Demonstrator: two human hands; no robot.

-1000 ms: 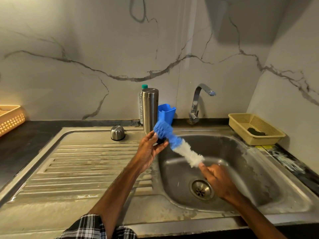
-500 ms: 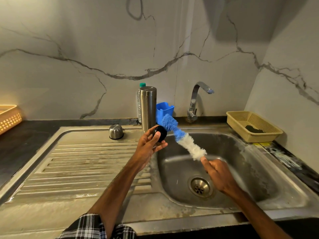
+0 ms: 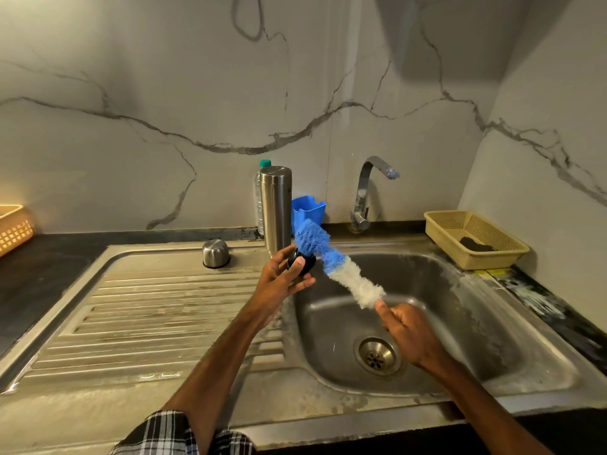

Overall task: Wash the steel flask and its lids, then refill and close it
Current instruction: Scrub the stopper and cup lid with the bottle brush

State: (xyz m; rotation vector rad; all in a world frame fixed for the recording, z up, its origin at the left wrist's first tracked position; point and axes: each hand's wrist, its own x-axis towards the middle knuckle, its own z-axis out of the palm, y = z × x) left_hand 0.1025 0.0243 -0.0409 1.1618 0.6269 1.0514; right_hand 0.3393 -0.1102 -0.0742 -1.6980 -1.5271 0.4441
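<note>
While my left hand (image 3: 281,279) pinches the black lid (image 3: 304,262) between thumb and fingertips, my right hand (image 3: 410,333) curls its fingers round the brush (image 3: 340,266), bristles against the lid

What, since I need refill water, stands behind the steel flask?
A clear plastic bottle with a green cap stands behind the steel flask. The flask covers most of it, so its fill level cannot be seen.

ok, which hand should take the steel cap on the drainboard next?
Left, probably. The left hand is on the drainboard side, nearer the steel cap, though it must first put down the black lid. The right hand is over the basin, gripping the brush.
</note>
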